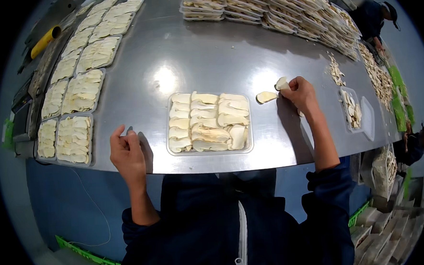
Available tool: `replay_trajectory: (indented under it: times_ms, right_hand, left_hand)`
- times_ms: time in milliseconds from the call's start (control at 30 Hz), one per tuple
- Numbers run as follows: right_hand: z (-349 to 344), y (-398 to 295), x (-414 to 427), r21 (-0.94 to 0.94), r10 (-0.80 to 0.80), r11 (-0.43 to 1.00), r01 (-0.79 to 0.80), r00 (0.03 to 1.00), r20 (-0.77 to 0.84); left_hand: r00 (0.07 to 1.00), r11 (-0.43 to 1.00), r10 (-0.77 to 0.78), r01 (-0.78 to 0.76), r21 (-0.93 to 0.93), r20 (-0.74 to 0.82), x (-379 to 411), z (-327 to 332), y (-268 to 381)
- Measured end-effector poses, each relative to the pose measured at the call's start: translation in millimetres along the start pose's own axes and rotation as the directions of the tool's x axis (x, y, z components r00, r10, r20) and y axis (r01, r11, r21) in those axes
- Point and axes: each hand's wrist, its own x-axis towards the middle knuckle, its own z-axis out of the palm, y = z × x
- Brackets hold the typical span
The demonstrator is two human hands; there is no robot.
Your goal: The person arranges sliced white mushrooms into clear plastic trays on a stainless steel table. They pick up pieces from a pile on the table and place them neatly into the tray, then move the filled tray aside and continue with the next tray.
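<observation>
A clear plastic tray (168, 149) lies before me on the steel table, filled with pale mushroom slices (207, 113) overlapping in three columns. To its right, my right hand (301, 93) pinches a single mushroom slice (282, 83) between thumb and fingertips. Another loose slice (266, 97) rests on the table just left of that hand. Part of one more slice (300, 113) shows beside my right wrist. My left hand (128, 153) hovers over the table's near edge, left of the tray. Its fingers are loosely curled, thumb and forefinger apart, with nothing visible in them.
Several filled trays (76, 139) line the table's left side. Tall stacks of filled trays (248, 4) stand at the back right. A small tray of slices (351, 109) sits at right, near a heap of mushroom pieces (376, 73). Other people (369, 18) are at the far right.
</observation>
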Motion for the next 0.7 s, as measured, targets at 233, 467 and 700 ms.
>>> replay_trajectory:
  times_ms: [233, 467, 700]
  right_hand:
    - [-13, -1, -95, -0.236, -0.544, 0.825, 0.513, 0.834, -0.091]
    - [-57, 28, -80, -0.179, -0.218, 0.96, 0.213, 0.976, -0.011]
    - [-63, 34, -17, -0.368, -0.439, 0.769, 0.522, 0.851, 0.287]
  left_hand:
    - [1.0, 1.0, 0.016, -0.017, 0.026, 0.024, -3, 2, 0]
    - [1.0, 0.999, -0.013, 0.013, -0.041, 0.017, 0, 2, -7]
    - [0.999, 0.999, 0.035, -0.035, -0.011, 0.012, 2, 2, -9]
